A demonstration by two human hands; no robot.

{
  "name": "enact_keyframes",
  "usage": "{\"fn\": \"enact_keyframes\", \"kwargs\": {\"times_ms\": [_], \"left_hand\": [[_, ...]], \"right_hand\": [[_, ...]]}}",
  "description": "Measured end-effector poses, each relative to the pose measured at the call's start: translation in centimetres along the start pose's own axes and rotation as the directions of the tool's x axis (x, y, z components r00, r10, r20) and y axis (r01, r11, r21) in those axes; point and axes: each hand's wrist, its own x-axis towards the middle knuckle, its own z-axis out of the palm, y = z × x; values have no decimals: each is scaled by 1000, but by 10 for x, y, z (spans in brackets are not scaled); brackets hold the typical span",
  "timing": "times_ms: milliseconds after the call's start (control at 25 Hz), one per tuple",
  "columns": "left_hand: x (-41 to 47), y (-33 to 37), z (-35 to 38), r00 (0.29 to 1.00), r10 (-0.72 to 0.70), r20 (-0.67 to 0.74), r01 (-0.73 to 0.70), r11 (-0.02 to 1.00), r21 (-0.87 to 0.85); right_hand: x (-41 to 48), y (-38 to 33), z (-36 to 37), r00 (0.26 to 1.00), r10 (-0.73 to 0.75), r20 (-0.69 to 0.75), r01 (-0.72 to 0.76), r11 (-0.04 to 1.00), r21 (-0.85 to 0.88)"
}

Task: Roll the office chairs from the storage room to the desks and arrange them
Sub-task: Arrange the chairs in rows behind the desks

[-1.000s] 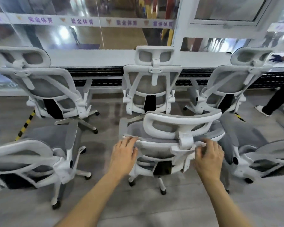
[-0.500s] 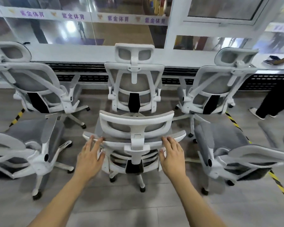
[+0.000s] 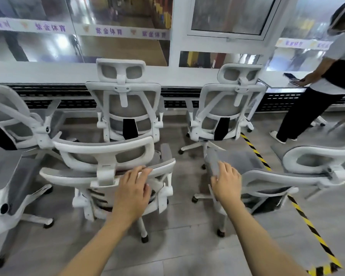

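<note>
Along a glass wall [image 3: 118,46] and a long white desk [image 3: 48,72], six white office chairs [image 3: 126,108] stand in two rows of three on grey floor [image 3: 187,246]; the two leftmost are cut off. One bystander [image 3: 327,80] is partly cropped. The left hand [image 3: 133,188] lies flat, fingers straight, on the middle near chair [image 3: 106,156]; the right hand [image 3: 226,182], fingers loose, is at the right near chair [image 3: 267,176], contact unclear.

Leftmost chair [image 3: 10,180] and bystander [image 3: 337,74], half out of frame.
</note>
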Motion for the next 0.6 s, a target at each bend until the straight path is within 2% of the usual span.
{"fn": "enact_keyframes", "kwargs": {"times_ms": [80, 160, 280, 360, 440, 600], "left_hand": [[17, 31, 38, 992, -34, 125, 25, 997, 78], [33, 59, 71, 966, -144, 215, 101, 975, 198], [47, 85, 102, 904, -338, 261, 237, 906, 350], [55, 98, 116, 875, -419, 243, 300, 862, 409], [60, 107, 125, 845, -486, 224, 362, 827, 431], [62, 115, 134, 826, -522, 210, 385, 797, 465]], "right_hand": [[28, 67, -16, 998, 57, 31, -52, 987, -154], [57, 142, -32, 990, 127, 67, -102, 950, -295], [80, 226, -39, 969, 191, 155, -116, 910, -398], [80, 262, -34, 976, 41, 214, 36, 938, -346], [75, 281, -23, 976, -137, 172, 180, 945, -272], [82, 279, -22, 975, -204, 89, 217, 959, -180]]}}
